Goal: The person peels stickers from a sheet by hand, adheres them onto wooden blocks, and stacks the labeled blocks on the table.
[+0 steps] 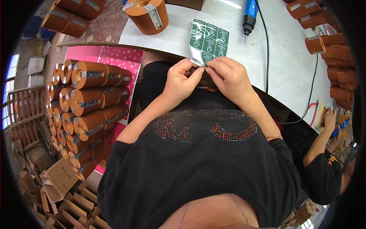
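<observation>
Between my two hands, at the near edge of the white-topped table, is a sheet of green stickers [209, 40] with pale printing. Its lower left part is bare, shiny backing. My left hand [183, 78] pinches the sheet's lower left corner between thumb and finger. The fingertips of my right hand [228, 74] are closed at the lower edge of the green part, right beside the left fingertips. Whether a sticker is lifted there is too small to tell. Beyond the sheet to the left stands an orange-brown cylinder [146, 19] with a metal strip on its side.
A blue electric screwdriver [249, 17] with a black cable lies on the table [289, 53]. Stacked orange-brown cylinders [91, 101] rise at my left; more [341, 65] line the far right. Cardboard boxes [61, 177] sit at lower left. Another person's arm [322, 133] works at right.
</observation>
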`<state>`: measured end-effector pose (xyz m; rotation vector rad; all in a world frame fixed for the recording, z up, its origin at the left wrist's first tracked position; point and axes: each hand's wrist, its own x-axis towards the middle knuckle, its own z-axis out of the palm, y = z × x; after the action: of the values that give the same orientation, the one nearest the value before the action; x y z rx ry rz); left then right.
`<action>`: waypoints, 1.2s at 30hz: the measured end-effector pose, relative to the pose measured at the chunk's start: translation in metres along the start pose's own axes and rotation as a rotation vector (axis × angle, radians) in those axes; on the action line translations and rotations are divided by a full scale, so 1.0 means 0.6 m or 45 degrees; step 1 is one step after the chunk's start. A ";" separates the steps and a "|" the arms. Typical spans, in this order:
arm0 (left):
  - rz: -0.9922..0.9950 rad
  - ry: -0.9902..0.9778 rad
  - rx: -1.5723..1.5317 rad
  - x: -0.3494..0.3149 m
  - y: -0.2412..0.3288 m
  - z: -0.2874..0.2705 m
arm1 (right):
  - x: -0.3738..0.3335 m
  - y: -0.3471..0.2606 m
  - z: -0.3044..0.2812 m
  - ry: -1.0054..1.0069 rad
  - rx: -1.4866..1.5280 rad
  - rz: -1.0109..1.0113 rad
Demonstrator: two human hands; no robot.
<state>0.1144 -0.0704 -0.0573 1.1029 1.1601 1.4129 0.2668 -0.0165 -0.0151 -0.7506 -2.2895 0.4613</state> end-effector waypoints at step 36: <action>-0.305 -0.018 -0.529 0.006 0.007 0.000 | 0.016 0.016 0.004 -0.071 0.504 0.443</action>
<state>0.1132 -0.0672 -0.0531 0.6580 0.8994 1.3737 0.2632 -0.0033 -0.0168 -0.9377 -2.0241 1.0704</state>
